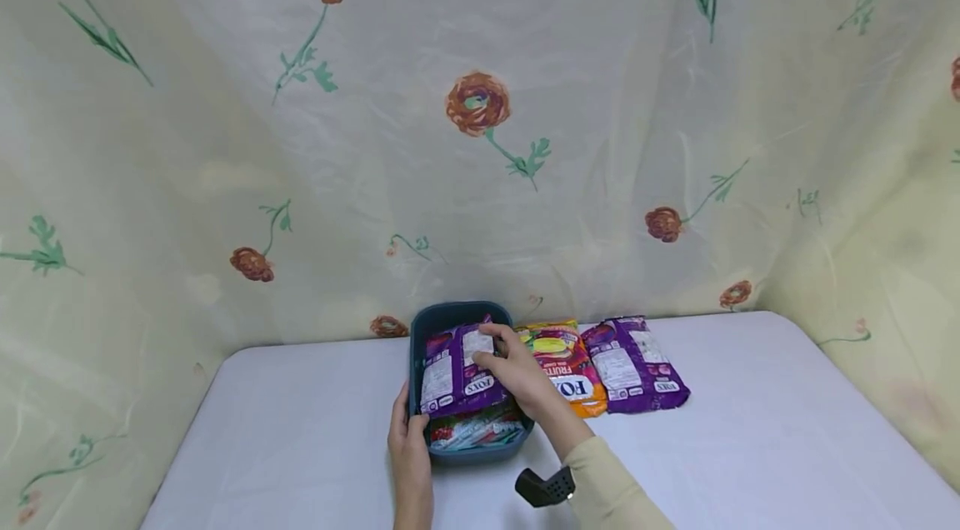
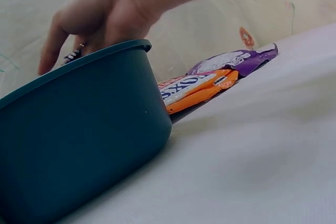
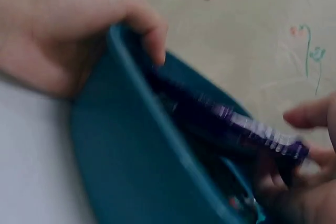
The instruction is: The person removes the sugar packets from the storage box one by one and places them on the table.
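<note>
A dark teal plastic bin point(image 1: 480, 457) stands on the white table. At its left side my left hand point(image 1: 411, 453) grips the wall, the thumb hooked over the rim in the right wrist view. A purple Fox's candy bag point(image 1: 442, 372) lies tilted in the mouth of the bin, label side up. My right hand point(image 1: 521, 372) holds this bag by its right edge, thumb on top and fingers beneath, as the right wrist view point(image 3: 257, 132) shows, somewhat blurred. Under it, red, white and teal packaging point(image 1: 476, 428) shows inside the bin.
Right of the bin lies an orange Fox's fruit candy bag point(image 1: 566, 363), with another purple bag point(image 1: 633, 363) against its right side. A flower-printed curtain point(image 1: 480, 180) hangs behind the table. A black device point(image 1: 543, 487) sits at the right wrist.
</note>
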`<state>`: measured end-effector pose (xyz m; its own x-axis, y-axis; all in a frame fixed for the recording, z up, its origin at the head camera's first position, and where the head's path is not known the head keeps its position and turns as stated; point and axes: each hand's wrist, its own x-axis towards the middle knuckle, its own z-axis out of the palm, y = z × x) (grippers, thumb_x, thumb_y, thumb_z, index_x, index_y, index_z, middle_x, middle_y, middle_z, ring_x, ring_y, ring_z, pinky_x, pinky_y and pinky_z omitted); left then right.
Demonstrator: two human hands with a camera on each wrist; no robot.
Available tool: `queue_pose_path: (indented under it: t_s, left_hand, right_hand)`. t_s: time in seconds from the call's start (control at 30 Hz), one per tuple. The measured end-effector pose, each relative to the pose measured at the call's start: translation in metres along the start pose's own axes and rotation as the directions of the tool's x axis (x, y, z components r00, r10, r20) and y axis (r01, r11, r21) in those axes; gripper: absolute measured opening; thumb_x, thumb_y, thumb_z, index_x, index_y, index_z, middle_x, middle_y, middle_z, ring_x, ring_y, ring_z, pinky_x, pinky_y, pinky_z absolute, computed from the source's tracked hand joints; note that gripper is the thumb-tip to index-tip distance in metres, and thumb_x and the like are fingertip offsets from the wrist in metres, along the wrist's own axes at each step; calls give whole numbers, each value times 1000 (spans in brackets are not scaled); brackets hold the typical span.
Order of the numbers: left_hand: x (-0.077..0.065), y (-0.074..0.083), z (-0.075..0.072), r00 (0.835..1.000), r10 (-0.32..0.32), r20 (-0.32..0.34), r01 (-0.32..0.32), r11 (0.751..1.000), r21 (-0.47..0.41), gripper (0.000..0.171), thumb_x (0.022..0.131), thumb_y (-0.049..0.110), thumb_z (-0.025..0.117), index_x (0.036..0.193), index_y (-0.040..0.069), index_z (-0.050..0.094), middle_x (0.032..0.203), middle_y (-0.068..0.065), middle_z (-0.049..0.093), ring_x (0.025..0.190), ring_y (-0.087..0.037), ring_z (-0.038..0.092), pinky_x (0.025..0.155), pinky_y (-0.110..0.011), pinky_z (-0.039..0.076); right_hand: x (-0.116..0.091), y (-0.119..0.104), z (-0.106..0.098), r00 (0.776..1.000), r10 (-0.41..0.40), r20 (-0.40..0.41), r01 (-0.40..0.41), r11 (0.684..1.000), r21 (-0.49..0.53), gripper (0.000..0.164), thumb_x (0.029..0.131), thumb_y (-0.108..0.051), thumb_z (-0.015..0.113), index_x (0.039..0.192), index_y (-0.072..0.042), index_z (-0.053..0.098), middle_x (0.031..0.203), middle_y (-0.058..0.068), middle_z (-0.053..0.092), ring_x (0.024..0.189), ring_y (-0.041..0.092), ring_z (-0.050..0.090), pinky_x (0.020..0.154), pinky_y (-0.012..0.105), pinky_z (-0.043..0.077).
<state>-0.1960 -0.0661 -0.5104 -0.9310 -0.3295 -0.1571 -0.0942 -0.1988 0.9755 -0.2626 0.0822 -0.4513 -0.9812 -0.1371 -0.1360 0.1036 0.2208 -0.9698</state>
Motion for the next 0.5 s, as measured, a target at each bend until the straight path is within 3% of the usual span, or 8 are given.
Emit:
queue_pose_path:
  t_s: [0.13,0.23,0.5]
  left_hand:
    - [2,1,1,1000,-15,-2,15,1000,16,58,89,9,40,146,15,34,154,-15,29,143,-34,23,114,-56,18]
    - [2,1,0,1000,-27,-1,27,999,21,58,89,10,40,146,16,34,154,-15,29,143,-34,23,114,-56,18]
    - [1,0,0,1000,-23,-2,24,999,28,59,88,9,40,146,17,35,154,-14,30,142,-34,24,114,-57,19]
  right_hand:
    - [1,4,2,994,-79,75,89,985,-145,56,92,-20,56,144,-20,34,153,19,26,132,42,38,102,61,36]
    - [-1,6,5,990,-110,86,126,969,-212,59,93,-22,56,145,-24,30,154,18,25,130,43,40,102,65,34]
    - [-3,8,7,989,-144,15,145,972,-186,52,90,-14,58,139,-22,41,146,19,39,116,36,51,91,54,49]
